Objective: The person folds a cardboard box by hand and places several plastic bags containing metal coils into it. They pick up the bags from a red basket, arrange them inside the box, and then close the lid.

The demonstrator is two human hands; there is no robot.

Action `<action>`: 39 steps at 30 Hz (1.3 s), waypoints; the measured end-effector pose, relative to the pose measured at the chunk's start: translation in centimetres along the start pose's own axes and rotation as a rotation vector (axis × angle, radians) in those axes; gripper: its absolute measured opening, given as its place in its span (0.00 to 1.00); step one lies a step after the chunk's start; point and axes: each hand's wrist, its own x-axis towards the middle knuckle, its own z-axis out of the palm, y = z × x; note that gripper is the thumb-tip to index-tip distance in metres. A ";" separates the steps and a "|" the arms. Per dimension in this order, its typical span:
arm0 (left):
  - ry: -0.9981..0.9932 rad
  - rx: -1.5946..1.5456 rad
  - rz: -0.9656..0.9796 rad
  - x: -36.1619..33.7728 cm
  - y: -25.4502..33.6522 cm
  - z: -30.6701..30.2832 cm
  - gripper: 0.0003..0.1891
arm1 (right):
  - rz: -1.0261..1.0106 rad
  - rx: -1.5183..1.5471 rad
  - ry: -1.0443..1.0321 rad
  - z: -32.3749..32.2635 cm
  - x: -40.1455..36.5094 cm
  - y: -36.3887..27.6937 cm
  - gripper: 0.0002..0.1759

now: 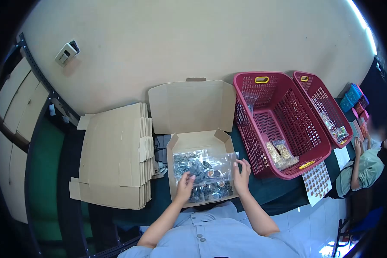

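While settling bags (203,168) inside the open box (173,151) on the table (268,190), left hand (185,185) pinching them, right hand (241,174) spread at their edge: likely packing; next calls for tucking plastic below the rim.

There is one open box (201,142), one stack of flat cardboard (116,155) and one sticker sheet (317,182). There are two red baskets, the near basket (250,124) and the far basket (320,92). Two hands show, the left hand (185,185) and the right hand (241,176).
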 end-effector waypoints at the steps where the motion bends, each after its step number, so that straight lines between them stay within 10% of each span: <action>1: 0.002 0.000 0.121 0.8 0.1 -0.1 0.16 | -0.048 -0.089 -0.002 -0.1 -0.1 0.2 0.17; 8: 0.022 0.058 -0.297 6.4 0.0 -0.1 0.26 | -0.161 -0.231 -0.060 0.5 -0.5 -0.3 0.19; 12: 0.248 0.673 0.263 7.3 -0.9 0.5 0.30 | -0.166 -0.274 -0.086 1.1 -0.4 -0.2 0.20; 21: -0.263 1.142 0.145 5.5 -2.6 2.7 0.27 | -0.269 -0.167 -0.152 -0.4 -1.4 -4.2 0.17; 32: -0.182 0.752 0.539 6.3 8.5 7.6 0.22 | -0.613 -0.292 0.064 -13.6 7.9 -16.9 0.10; 39: -0.174 0.581 0.789 10.1 19.1 15.7 0.12 | -0.438 -0.464 -0.191 -12.9 24.7 -10.1 0.12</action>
